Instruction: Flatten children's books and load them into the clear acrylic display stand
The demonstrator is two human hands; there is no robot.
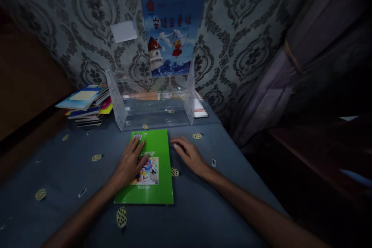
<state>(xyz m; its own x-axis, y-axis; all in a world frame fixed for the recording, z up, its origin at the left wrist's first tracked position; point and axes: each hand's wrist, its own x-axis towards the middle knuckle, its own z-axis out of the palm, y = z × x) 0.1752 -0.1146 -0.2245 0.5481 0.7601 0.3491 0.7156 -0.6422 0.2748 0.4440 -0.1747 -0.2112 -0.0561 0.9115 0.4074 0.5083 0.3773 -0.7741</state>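
Observation:
A green book (159, 143) with a colourful picture on its cover lies flat on the cloth in front of me. Its printing appears upside down from here. My left hand (132, 162) rests on the upper left part of the cover, fingers spread. Just right of the book, my right hand (188, 155) lies on the cloth with its fingers stretched towards the book's right edge, holding nothing. Behind the book stands a clear acrylic rack (151, 118). A blue storybook (177, 27) with red Chinese characters stands upright at the rack's upper right.
To the left of the rack is a stack of books (87, 104). A white card (124, 31) shows at the rack's upper left. The patterned blue cloth (72, 170) covers the table, whose right edge drops off beside a tied curtain (267, 93). Patterned wallpaper (247, 19) rises behind.

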